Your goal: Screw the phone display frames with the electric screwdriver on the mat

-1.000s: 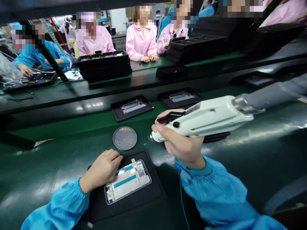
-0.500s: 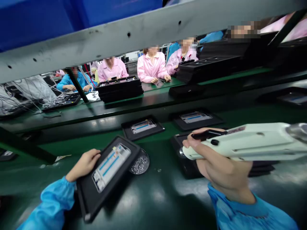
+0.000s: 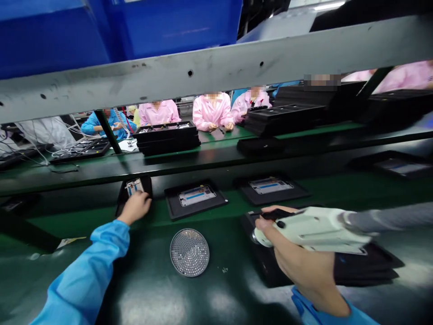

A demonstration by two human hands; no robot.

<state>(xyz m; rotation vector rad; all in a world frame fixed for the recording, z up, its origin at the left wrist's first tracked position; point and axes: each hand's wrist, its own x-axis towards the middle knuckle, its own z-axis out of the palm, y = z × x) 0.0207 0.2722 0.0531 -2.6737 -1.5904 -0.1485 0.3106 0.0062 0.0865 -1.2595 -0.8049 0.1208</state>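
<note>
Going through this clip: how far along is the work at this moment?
Done: a phone frame in a black tray looks set aside at the bench's far side, under the left hand. In hand: the right hand grips a white electric screwdriver above another tray. Left: likely the frames in two further trays, beside a round perforated dish; whether any is fastened cannot be told.

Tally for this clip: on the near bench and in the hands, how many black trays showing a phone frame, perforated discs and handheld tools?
Black trays showing a phone frame: 4
Perforated metal discs: 1
White handheld tools: 1
Total: 6
</note>
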